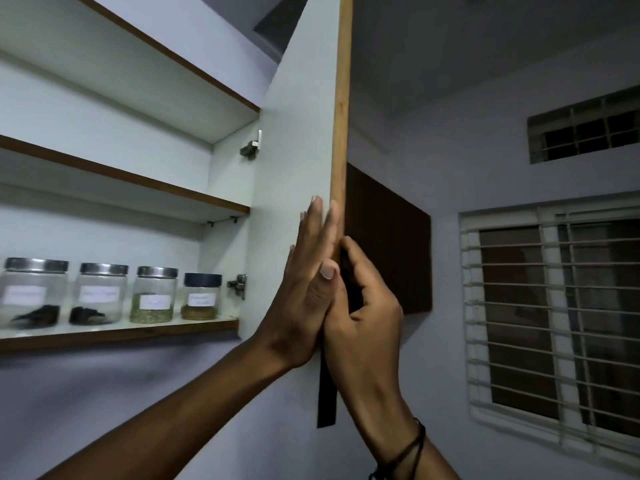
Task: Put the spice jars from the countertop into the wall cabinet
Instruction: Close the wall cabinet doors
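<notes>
Head view, lower centre of the frame: both forearms rise to the free edge of the white cabinet door with a wood-coloured edge band [341, 98], which stands open, seen almost edge-on at centre. The right hand [360, 306], a black cord at its wrist, is curled around that edge, fingers on the door's dark outer face, thumb pressed on the near side. The left hand [308, 282] lies flat and open against the door's white inner face, fingers extended upward, gripping nothing; it touches the right hand at the thumb. Neither hand holds a jar. Farther back, lower left: four clear spice jars with paper labels stand in a row on the lowest wood-edged shelf [138, 332] of the wall cabinet, three metal-lidded [34, 292] [100, 294] [154, 294] and one dark-lidded [202, 296], well apart from both hands. The upper shelves show nothing on them. Judgement: stowing appears complete, though the countertop is out of view, so remaining jars cannot be ruled out; closing the door seems the step in hand.
</notes>
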A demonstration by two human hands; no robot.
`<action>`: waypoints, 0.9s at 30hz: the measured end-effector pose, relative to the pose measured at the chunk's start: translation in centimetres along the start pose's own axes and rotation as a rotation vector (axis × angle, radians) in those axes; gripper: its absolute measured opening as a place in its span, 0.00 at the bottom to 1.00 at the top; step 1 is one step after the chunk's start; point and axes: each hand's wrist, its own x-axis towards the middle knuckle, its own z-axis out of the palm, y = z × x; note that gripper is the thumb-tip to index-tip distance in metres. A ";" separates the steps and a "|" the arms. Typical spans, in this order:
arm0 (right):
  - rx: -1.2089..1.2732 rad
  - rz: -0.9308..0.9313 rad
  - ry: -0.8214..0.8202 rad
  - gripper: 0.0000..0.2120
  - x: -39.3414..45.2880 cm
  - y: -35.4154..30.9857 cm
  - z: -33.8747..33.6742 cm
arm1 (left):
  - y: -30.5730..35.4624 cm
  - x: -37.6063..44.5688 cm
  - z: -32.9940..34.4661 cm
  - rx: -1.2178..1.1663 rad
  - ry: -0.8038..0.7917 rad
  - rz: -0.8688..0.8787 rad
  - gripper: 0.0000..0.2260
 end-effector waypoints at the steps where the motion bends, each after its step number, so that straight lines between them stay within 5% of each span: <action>1: 0.017 -0.024 -0.018 0.21 -0.4 -0.7 1.0 | 0.2 -0.5 -1.3 -0.010 0.021 0.007 0.35; 8: 0.097 -0.192 -0.178 0.20 -2.2 -4.3 9.8 | -0.4 -4.0 -11.9 -0.102 0.194 -0.149 0.31; 18: -0.009 -0.425 -0.588 0.29 -4.9 -5.6 24.6 | -4.6 -9.0 -27.2 0.241 0.574 -0.456 0.14; 23: -0.074 -0.421 -0.838 0.30 -5.7 -5.1 30.5 | -7.5 -10.5 -31.8 0.485 0.562 -0.622 0.19; 27: -0.098 -0.362 -0.884 0.30 -6.1 -5.1 33.3 | -8.9 -10.6 -33.1 0.664 0.510 -0.634 0.20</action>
